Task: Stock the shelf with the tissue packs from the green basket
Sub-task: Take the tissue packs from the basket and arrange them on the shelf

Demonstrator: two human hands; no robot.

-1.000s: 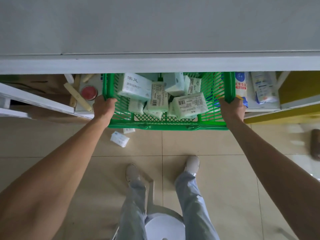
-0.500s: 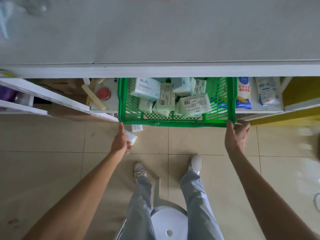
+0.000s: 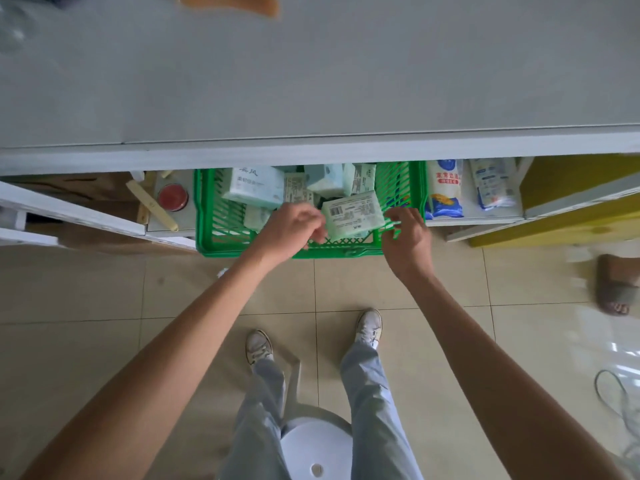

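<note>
Pale-green tissue pack [image 3: 353,216] atop pile in green basket [image 3: 242,251], long axis left-right, between grips. Left grip [image 3: 291,230] pinches left end; right grip [image 3: 410,240] curled at right corner, contact unclear.

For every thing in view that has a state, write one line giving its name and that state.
Green plastic lattice basket, under grey shelf board, loaded.
Pale green barcoded tissue pack, lying on other packs in basket.
Left hand, fingers curled at pack's left edge; grip unclear.
Right hand, fingers at pack's right edge; grip unclear.
</note>
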